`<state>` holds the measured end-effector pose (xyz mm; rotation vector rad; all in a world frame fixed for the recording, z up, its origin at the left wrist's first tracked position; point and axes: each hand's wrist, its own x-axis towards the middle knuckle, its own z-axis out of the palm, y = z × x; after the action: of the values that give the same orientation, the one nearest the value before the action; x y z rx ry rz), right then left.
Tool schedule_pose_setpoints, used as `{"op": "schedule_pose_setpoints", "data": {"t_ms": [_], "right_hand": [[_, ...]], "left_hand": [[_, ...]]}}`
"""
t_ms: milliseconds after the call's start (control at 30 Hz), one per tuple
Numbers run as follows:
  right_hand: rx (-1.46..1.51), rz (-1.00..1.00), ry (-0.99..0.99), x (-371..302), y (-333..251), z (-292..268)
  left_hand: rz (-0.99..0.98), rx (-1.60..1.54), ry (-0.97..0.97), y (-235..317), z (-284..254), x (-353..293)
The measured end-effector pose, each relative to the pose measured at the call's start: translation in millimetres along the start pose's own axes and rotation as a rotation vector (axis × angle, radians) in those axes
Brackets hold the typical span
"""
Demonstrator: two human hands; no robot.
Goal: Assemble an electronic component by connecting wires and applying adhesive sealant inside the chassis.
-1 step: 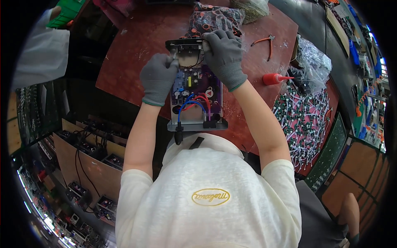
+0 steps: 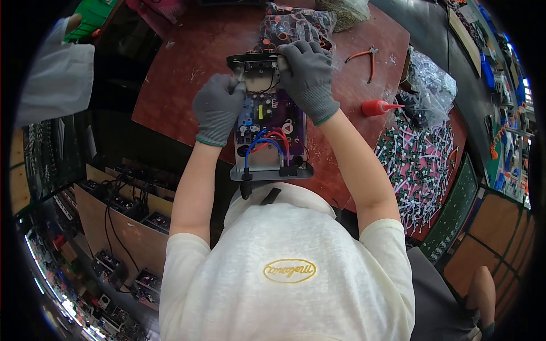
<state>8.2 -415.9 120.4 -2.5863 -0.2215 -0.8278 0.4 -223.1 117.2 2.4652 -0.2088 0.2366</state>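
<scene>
An open metal amplifier-like chassis lies on the table in front of me, with a purple circuit board and red and blue wires inside. My right hand, in a grey glove, curls over the right end of its black far panel; its fingertips are hidden behind that panel. At the left side wall, just short of the panel, my gloved left hand has thumb and fingers closed together. A small shiny piece shows at those fingertips, too small to name. A black plug sticks out of the near end.
Beyond the chassis lies a clear bag of black, orange-ringed parts. To the right are orange-handled cutters, a red bottle and a heap of small wired boards. Similar units stand in a cardboard box at left. Another person's sleeve shows.
</scene>
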Motion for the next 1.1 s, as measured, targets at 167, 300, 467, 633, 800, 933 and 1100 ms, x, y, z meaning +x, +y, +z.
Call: {"op": "schedule_pose_setpoints", "data": {"t_ms": [167,300,467,633,800,933,1100], "right_hand": [[0.014,-0.008,0.013,1.0,0.7,0.9],[0.015,-0.003,0.002,1.7,1.2,1.7],[0.023,-0.024,0.021,3.7,1.2,2.0],[0.031,-0.021,0.023,4.0,1.2,1.8],[0.040,-0.017,0.023,4.5,1.2,2.1],[0.081,-0.007,0.007,4.5,3.8,3.0],[0.155,0.029,-0.023,11.4,6.7,3.6]], "left_hand": [[0.047,0.085,-0.010,-2.8,4.1,1.9],[0.030,0.076,-0.034,-4.2,5.3,3.2],[0.031,0.059,0.018,-5.8,8.7,1.9],[-0.005,0.068,0.039,-0.5,12.0,-1.3],[0.003,0.047,0.063,0.3,15.5,-1.1],[-0.042,-0.004,0.063,-1.1,18.3,2.8],[-0.030,-0.002,0.062,-0.4,19.8,4.4]]}}
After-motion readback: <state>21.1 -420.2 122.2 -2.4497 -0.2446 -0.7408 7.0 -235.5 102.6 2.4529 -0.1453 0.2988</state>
